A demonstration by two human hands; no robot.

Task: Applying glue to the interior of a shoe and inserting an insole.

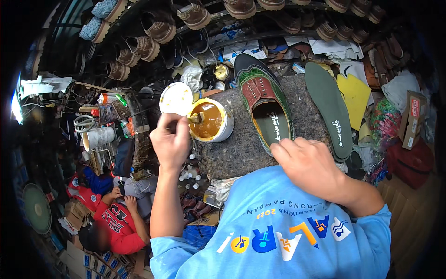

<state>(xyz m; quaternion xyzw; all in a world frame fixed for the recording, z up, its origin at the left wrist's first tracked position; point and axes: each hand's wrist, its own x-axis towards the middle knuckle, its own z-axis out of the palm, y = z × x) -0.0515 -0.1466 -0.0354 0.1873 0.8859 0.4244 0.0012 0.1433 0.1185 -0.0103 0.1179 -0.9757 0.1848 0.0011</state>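
Observation:
My left hand [170, 142] is closed round the handle of a brush [197, 118], whose bristle end is over the mouth of a white tub [226, 130]. Thick amber glue [211, 114] fills much of the tub, and yellow smears coat its rim. My right hand [304, 160] grips the heel edge of a lace-up shoe [260, 88], black at the toe, green along the sides and dark red at the tongue. Inside the shoe a dark insole with white lettering shows. Right of the shoe lies a loose grey-green insole [327, 107].
A rough dark work block [223, 162] carries the tub and shoe. The tub's white lid [176, 97] leans beside it. Brown shoes [158, 25] line racks at the back. Yellow sheets [352, 100] and a box [412, 118] are right. Another person in red [116, 223] sits lower left.

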